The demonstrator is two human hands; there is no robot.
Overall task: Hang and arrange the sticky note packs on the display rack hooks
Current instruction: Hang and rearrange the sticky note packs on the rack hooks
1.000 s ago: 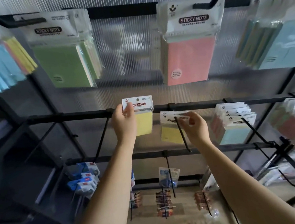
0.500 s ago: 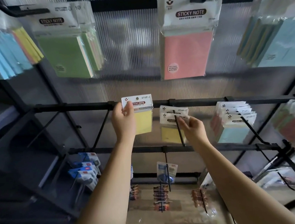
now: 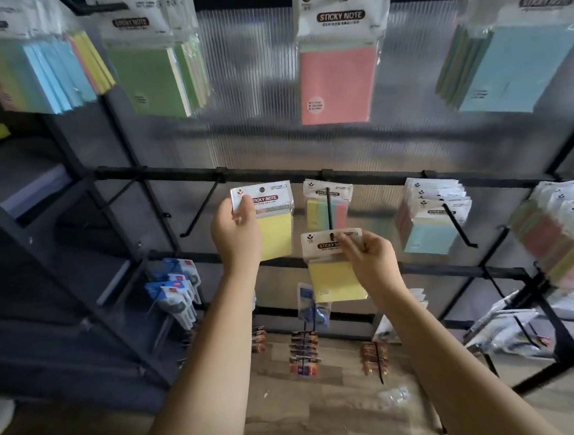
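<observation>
the left hand grips a yellow sticky note pack by its header, held up just left of the middle hook. the right hand pinches the header of a second yellow pack at that hook's tip, in front of a multicolour pack hanging further back on it.

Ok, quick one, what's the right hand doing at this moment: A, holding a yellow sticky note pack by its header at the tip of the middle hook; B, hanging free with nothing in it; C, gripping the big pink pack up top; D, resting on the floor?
A: the right hand pinches the header of a yellow sticky note pack, whose hang hole sits at the tip of the middle hook.
</observation>
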